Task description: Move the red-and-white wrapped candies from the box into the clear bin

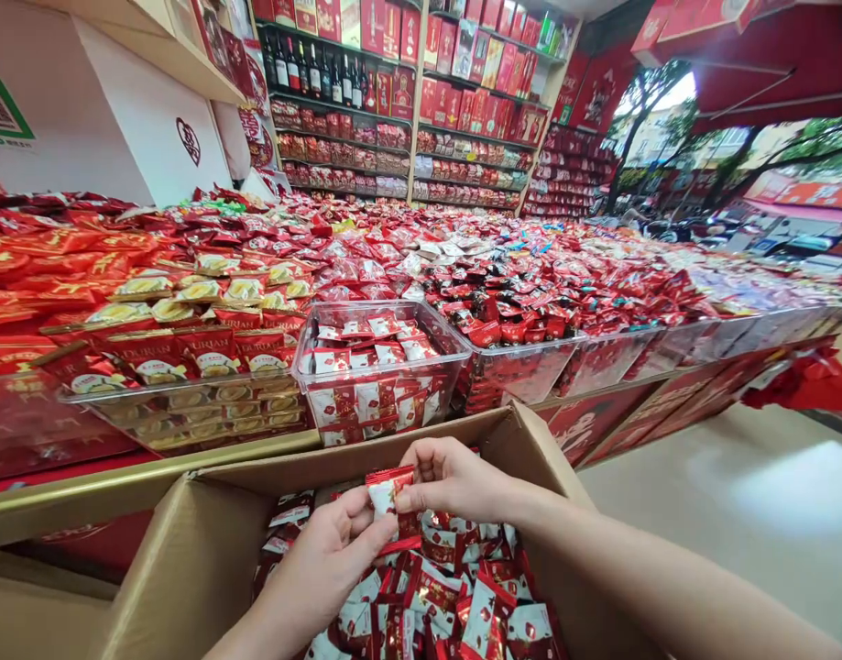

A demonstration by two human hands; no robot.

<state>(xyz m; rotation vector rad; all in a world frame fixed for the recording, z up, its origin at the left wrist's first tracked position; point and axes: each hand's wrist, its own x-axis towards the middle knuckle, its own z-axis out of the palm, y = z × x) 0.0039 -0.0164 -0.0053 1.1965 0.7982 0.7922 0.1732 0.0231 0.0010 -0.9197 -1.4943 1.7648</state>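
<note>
Pinching one red-and-white packet (383, 493) between them, the left hand (324, 555) and right hand (452, 481) nearly meet above the cardboard box (163, 568), probably to steady something so small. Its walls contain loose packets (487, 619); the clear plastic bin (386, 370) beyond holds similar ones in neat rows.

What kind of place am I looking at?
Probably a candy shop: clear bins heaped with wrapped sweets, shelves of bottles and red gift boxes behind.
</note>
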